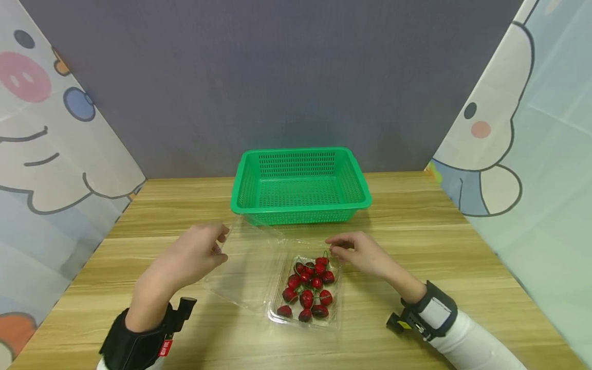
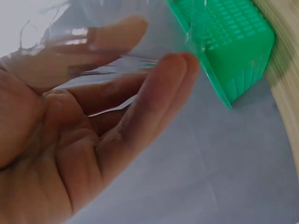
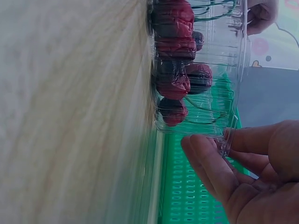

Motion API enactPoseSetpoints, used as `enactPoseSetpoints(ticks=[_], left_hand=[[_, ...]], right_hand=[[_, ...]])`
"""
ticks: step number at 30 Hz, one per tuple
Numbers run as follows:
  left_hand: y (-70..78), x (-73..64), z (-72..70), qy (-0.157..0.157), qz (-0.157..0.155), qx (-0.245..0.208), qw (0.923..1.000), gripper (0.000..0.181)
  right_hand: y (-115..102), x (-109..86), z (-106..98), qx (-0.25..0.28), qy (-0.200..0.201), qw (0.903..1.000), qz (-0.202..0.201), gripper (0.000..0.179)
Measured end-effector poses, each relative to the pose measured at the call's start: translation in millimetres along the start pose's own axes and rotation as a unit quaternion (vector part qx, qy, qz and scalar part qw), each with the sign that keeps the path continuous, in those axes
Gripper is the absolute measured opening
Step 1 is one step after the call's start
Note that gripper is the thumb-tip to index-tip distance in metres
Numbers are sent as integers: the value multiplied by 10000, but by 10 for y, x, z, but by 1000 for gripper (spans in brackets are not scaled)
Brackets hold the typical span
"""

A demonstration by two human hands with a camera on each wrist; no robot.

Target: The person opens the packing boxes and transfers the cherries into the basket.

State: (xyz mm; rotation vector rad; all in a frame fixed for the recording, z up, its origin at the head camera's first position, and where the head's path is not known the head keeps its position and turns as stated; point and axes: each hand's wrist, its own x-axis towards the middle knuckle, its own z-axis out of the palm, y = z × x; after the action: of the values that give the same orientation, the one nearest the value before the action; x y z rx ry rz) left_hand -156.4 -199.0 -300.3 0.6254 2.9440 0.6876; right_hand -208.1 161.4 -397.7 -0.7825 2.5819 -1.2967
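A clear plastic clamshell box (image 1: 277,317) lies on the table with its lid swung up to the left. Inside it are several dark red cherries (image 1: 306,298), some with green stems. My left hand (image 1: 185,259) holds the outer edge of the transparent lid (image 1: 250,270); in the left wrist view the thumb shows through the plastic and the fingers (image 2: 159,93) curl at its edge. At the box's far right corner my right hand (image 1: 365,254) pinches the rim between thumb and fingers, seen close in the right wrist view, beside the cherries (image 3: 173,84).
Behind the box, a green perforated plastic basket (image 1: 300,210) with nothing in it stands on the wooden table (image 1: 416,221). A grey wall (image 1: 296,77) rises at the back. Cartoon-printed sheets (image 1: 509,154) flank the table on both sides.
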Motion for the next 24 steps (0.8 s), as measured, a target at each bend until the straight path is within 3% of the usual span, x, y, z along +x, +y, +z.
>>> enactPoseSetpoints(ticks=[7, 13, 19, 24], left_hand=[[-62, 22, 18, -322, 32, 533, 9981, 17], [-182, 87, 112, -783, -247, 563, 9950, 17], [-221, 142, 174, -869, -291, 660, 9936, 18], [-223, 178, 238, -1051, -366, 465, 9927, 37]], right_hand=[[16, 14, -6, 143, -10, 9999, -10, 25], [25, 3, 0, 206, -41, 9998, 64, 26], [51, 36, -1, 250, 7, 9997, 50, 26], [57, 70, -19, 19, 131, 9999, 57, 25]])
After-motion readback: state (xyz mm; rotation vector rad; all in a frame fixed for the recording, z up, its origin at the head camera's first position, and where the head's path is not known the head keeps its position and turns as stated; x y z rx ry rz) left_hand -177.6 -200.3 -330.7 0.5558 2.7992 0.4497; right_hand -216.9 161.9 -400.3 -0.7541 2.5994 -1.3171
